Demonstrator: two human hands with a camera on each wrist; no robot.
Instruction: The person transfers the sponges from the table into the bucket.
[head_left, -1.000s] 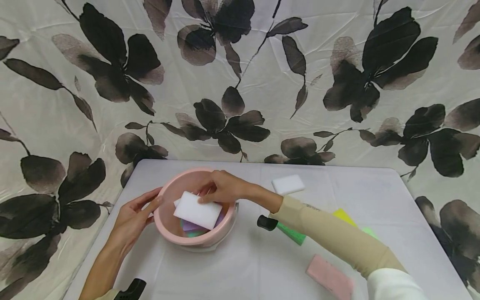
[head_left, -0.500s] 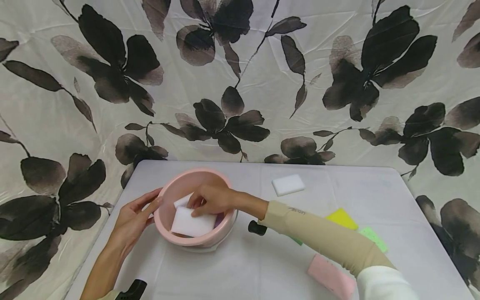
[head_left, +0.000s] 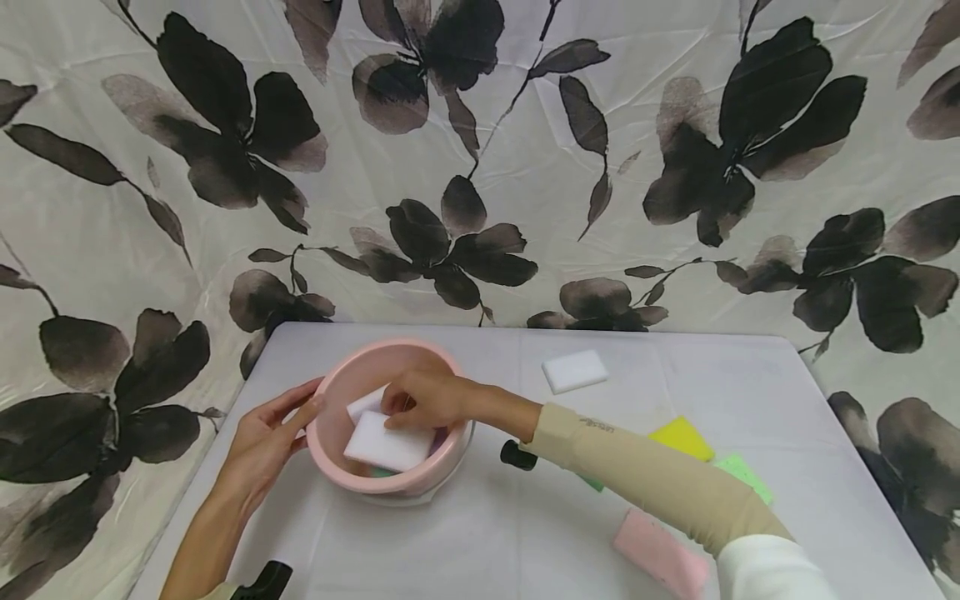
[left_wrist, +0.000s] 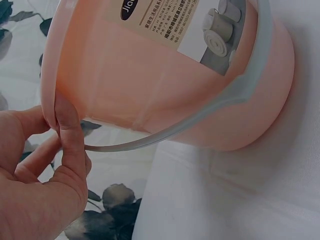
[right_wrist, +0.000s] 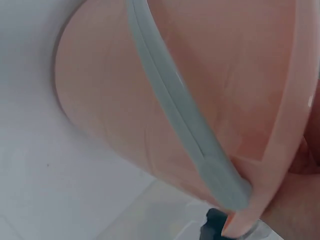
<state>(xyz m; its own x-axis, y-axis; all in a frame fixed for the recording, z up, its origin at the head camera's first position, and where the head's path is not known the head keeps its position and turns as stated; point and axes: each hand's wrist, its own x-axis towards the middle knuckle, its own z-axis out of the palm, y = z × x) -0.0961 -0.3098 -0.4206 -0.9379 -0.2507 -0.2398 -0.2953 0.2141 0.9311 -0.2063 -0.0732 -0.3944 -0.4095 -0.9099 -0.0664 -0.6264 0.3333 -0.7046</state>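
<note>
A pink bucket stands on the white-covered table, its grey handle hanging down the outside. My left hand pinches the rim at the left, thumb on one side of the wall and fingers on the other. Inside the bucket, my right hand grips the near-right edge of a white sponge between thumb and fingers. Another white sponge shows behind it. Bits of purple and teal peek out underneath. In the right wrist view the bucket wall hides most of the right hand.
A white sponge lies at the back of the table. To the right are a yellow piece, a light green one and a pink one. A green piece is mostly hidden by the right sleeve.
My right hand has moved left and down into the bucket with the white sponge, covering more of the coloured pieces. The left hand stays on the rim.
</note>
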